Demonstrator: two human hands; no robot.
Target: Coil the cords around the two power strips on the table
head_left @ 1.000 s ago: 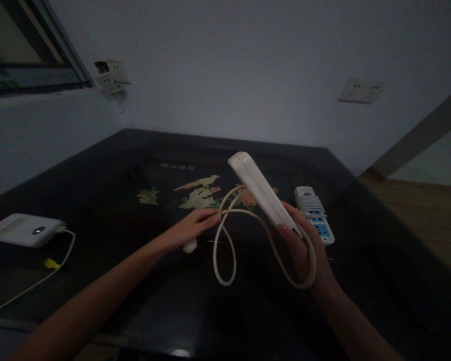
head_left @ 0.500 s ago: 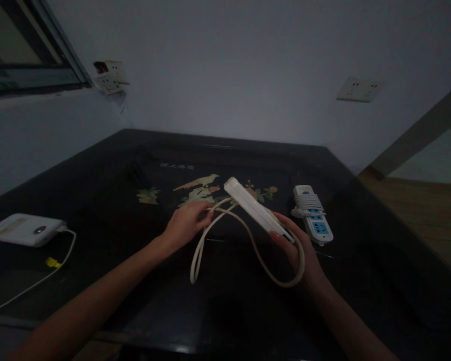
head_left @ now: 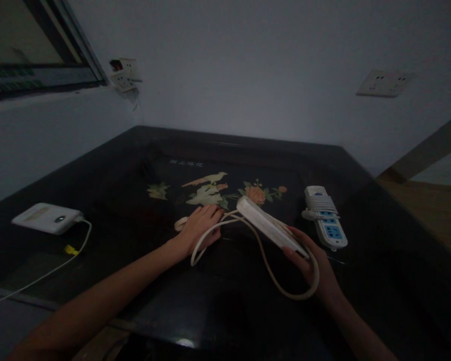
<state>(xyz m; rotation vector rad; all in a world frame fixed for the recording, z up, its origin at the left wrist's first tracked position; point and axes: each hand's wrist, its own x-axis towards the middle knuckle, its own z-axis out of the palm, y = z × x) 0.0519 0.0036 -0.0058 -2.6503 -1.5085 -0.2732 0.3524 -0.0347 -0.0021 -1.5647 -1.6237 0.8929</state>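
Observation:
My right hand [head_left: 310, 255] grips the near end of a long white power strip [head_left: 268, 223], which is tilted with its far end pointing up and left. Its pale cord [head_left: 265, 255] comes off the far end and hangs in a wide loop below, passing around by my right wrist. My left hand [head_left: 201, 230] is closed on the cord, a little left of the strip's far end. Another loop of cord lies across that hand's fingers. Beside the left knuckles a pale piece, apparently the plug [head_left: 181, 223], pokes out, partly hidden by the hand.
A second power strip [head_left: 332, 233] with blue sockets and its cord wound around it lies on the black table [head_left: 154, 296] to the right. At left is a white device [head_left: 47, 218] with a cable [head_left: 84, 243]. Wall sockets [head_left: 385, 82] are behind.
My view has shifted, so the scene sits slightly to the right. The left hand has turned palm-down over the cord, and the pale plug piece now shows beside it. My right hand still holds the strip.

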